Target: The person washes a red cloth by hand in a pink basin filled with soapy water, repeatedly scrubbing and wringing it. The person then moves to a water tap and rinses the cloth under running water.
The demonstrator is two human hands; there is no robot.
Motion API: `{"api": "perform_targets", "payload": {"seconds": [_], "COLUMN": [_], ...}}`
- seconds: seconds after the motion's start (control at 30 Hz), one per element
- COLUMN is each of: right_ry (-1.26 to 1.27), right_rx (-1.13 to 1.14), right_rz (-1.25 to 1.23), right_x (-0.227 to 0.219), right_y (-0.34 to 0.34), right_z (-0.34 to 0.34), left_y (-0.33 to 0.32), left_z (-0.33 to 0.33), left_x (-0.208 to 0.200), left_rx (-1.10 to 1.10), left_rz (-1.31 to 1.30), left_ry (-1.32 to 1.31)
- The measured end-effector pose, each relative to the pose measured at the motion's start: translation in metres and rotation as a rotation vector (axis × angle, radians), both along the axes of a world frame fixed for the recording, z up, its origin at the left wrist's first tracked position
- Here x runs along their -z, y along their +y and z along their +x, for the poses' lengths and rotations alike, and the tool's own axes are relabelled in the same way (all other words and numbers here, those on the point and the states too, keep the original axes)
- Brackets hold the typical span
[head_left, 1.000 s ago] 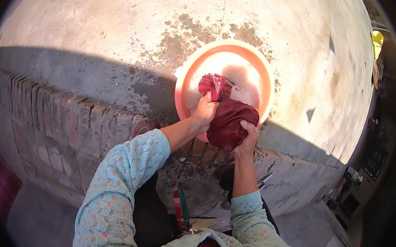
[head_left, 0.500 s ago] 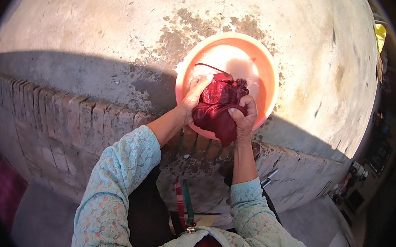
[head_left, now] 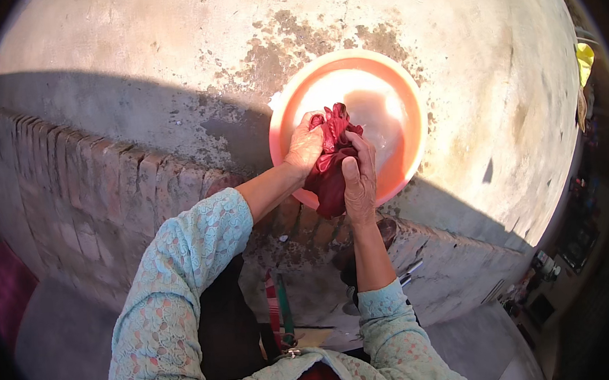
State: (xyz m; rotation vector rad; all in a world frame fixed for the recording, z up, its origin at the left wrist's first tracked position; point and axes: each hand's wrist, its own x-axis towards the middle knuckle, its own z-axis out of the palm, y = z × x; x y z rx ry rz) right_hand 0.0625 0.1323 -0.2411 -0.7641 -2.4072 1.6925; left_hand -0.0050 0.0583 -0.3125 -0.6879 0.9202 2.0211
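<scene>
A bunched, shiny dark red cloth (head_left: pixel 328 181) hangs over the near half of an orange-pink plastic basin (head_left: pixel 417 104). My left hand (head_left: pixel 304 146) is closed around the cloth's gathered upper part, on its left side. On the other side my right hand (head_left: pixel 360 179) has its thumb and fingers stretched upward, and its fingertips touch the folds. The cloth's lower end droops between my wrists, near the basin's front rim. Whitish liquid (head_left: pixel 377 118) shows in the basin beyond the cloth. What kind of garment or fabric piece this is cannot be made out.
The basin stands on a sunlit concrete floor (head_left: pixel 152 31) with damp patches around it, beside a raised brick edge (head_left: pixel 116 178). A yellow item (head_left: pixel 584 61) is at the far right. Several dark, cluttered objects (head_left: pixel 576 241) lie at the lower right.
The cloth has been gathered into a narrower bunch, and the dark cord that stuck out over the basin no longer shows. My right hand has loosened from its grip, its fingers now straighter.
</scene>
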Motion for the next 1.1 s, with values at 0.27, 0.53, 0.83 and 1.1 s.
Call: {"api": "perform_targets", "payload": {"seconds": [0.27, 0.53, 0.83, 1.1], "right_ry": [0.052, -0.4, -0.867, -0.956], "right_rx": [0.353, 0.297, -0.504, -0.463], "right_rz": [0.075, -0.214, 0.419, 0.773], "right_x": [0.082, 0.1, 0.156, 0.212], "right_y": [0.037, 0.13, 0.018, 0.046], "right_z": [0.001, 0.017, 0.035, 0.047], "left_y": [-0.011, -0.04, -0.062, -0.065], "left_z": [0.008, 0.001, 0.003, 0.003], "left_x": [-0.033, -0.004, 0.005, 0.003], "left_rx": [0.282, 0.463, 0.504, 0.523], "left_rz": [-0.096, -0.162, -0.122, -0.135], "left_ry": [0.122, -0.021, -0.119, -0.121]}}
